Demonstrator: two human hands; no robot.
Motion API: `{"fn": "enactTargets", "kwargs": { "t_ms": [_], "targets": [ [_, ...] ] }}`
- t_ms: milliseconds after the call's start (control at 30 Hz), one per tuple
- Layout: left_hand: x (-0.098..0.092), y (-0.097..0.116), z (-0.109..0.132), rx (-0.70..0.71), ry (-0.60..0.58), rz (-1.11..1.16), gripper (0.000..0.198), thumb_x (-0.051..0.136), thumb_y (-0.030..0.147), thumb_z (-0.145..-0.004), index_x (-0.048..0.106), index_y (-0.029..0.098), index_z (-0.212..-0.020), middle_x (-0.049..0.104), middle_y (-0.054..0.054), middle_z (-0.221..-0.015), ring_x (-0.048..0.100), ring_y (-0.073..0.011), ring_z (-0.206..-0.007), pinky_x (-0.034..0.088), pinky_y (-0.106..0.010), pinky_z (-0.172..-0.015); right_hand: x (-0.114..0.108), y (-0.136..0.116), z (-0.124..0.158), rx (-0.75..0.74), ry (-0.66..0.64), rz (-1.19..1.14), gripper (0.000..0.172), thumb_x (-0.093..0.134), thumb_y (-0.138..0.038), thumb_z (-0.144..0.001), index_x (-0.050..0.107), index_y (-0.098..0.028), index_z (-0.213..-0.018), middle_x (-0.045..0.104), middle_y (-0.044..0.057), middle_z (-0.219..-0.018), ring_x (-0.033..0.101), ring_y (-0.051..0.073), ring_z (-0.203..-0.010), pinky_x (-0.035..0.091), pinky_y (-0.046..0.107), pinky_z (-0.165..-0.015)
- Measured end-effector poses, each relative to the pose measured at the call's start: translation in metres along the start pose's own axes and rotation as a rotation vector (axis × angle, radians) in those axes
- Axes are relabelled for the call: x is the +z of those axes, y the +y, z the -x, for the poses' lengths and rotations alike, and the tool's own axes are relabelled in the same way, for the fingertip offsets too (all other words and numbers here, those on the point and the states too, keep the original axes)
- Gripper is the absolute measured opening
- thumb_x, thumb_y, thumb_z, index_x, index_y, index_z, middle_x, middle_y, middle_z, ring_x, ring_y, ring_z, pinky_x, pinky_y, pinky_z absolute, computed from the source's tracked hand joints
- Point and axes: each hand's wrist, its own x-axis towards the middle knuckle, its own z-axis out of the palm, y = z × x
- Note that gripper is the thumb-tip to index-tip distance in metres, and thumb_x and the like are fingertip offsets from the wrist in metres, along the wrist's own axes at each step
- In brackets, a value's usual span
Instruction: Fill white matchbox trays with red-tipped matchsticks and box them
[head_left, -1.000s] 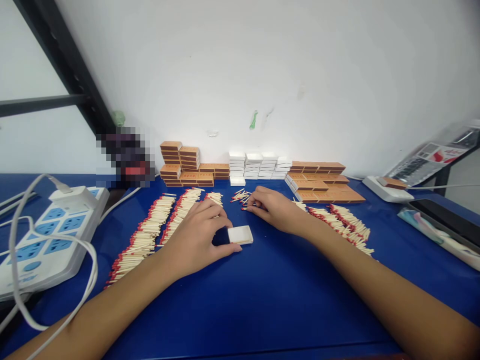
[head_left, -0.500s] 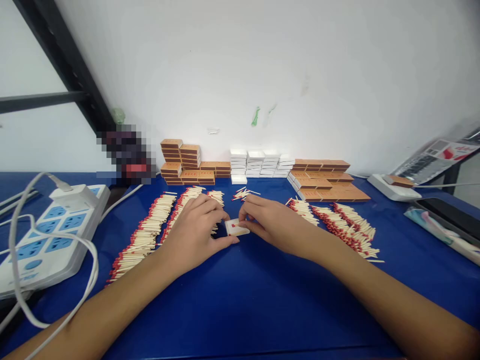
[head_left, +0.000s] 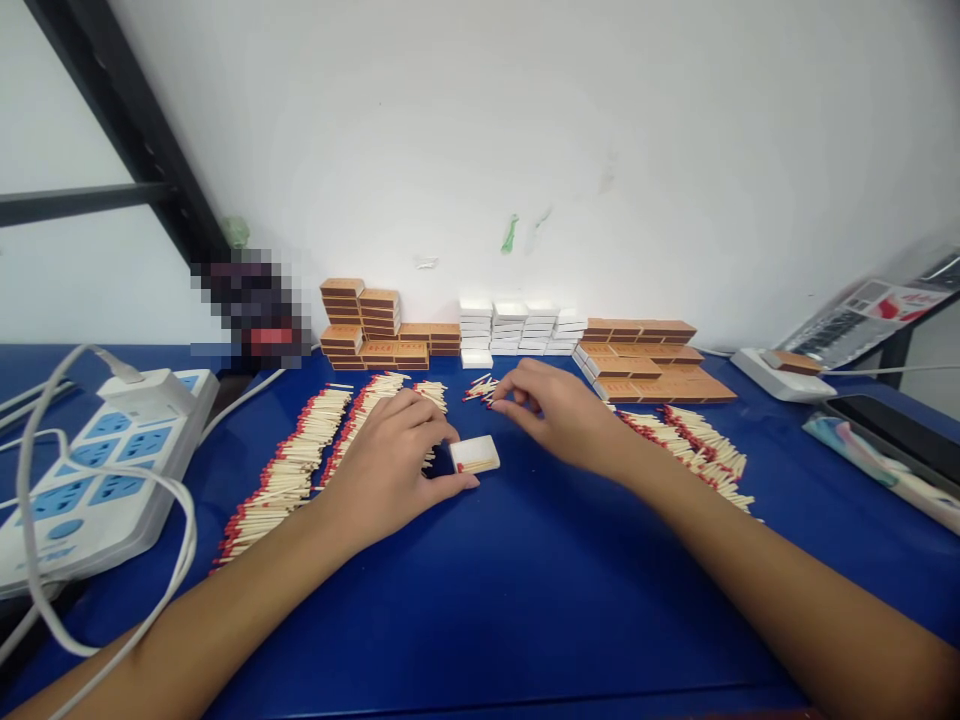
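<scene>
A small white matchbox tray [head_left: 475,453] lies on the blue table with a few red-tipped matches along its near side. My left hand [head_left: 397,460] holds the tray's left end between thumb and fingers. Behind and to the right of the tray, my right hand [head_left: 547,410] hovers with fingers curled beside a small loose pile of matches [head_left: 480,388]; what its fingertips hold, if anything, is too small to make out. Long rows of matches [head_left: 300,460] lie left of my left hand, and more matches [head_left: 694,450] lie beyond my right forearm.
Brown matchboxes [head_left: 379,353] are stacked at the back left, white trays [head_left: 510,328] at the back middle, more brown boxes [head_left: 645,365] at the back right. A power strip [head_left: 112,470] with cables sits at left. A phone [head_left: 892,430] lies at right.
My right hand has left the tray and moved right and back to the small match pile. Matches in the tray now show along its near side. My left hand has stayed put.
</scene>
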Motion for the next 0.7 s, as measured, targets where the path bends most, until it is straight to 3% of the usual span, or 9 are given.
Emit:
{"fn": "enactTargets", "kwargs": {
  "t_ms": [100, 233, 500, 700],
  "targets": [
    [0.000, 0.000, 0.000, 0.004, 0.000, 0.008, 0.035, 0.086, 0.048, -0.084, 0.075, 0.019, -0.101, 0.074, -0.007, -0.105, 0.063, -0.0288, -0.107, 0.049, -0.048, -0.096, 0.000, 0.023, -0.004, 0.095, -0.029, 0.090, 0.008, 0.066, -0.026, -0.098, 0.072, -0.020, -0.098, 0.064, 0.006, -0.096, 0.060, 0.020, -0.082, 0.044, 0.033, -0.075],
    [0.000, 0.000, 0.000, 0.004, 0.000, 0.009, 0.035, 0.086, 0.048, -0.085, 0.075, 0.019, -0.101, 0.073, -0.006, -0.105, 0.063, -0.0287, -0.107, 0.049, -0.047, -0.095, 0.003, 0.036, -0.006, 0.115, -0.120, 0.086, 0.012, 0.063, -0.026, -0.100, 0.072, -0.020, -0.093, 0.062, 0.006, -0.095, 0.060, 0.020, -0.083, 0.045, 0.032, -0.076],
    [0.001, 0.001, 0.001, 0.012, 0.016, 0.010, 0.034, 0.087, 0.047, -0.085, 0.075, 0.019, -0.100, 0.073, -0.005, -0.102, 0.063, -0.0274, -0.106, 0.050, -0.046, -0.096, 0.002, 0.039, -0.004, 0.069, -0.164, 0.073, 0.014, 0.059, -0.028, -0.102, 0.067, -0.020, -0.094, 0.060, 0.006, -0.096, 0.058, 0.019, -0.083, 0.044, 0.032, -0.075],
    [0.001, 0.000, 0.001, -0.008, 0.014, -0.013, 0.034, 0.087, 0.048, -0.084, 0.075, 0.020, -0.100, 0.074, -0.006, -0.105, 0.063, -0.0276, -0.105, 0.050, -0.047, -0.095, -0.011, 0.021, -0.001, 0.038, -0.205, 0.034, 0.015, 0.059, -0.030, -0.102, 0.065, -0.021, -0.092, 0.061, 0.005, -0.096, 0.057, 0.019, -0.083, 0.043, 0.031, -0.073]
  ]
}}
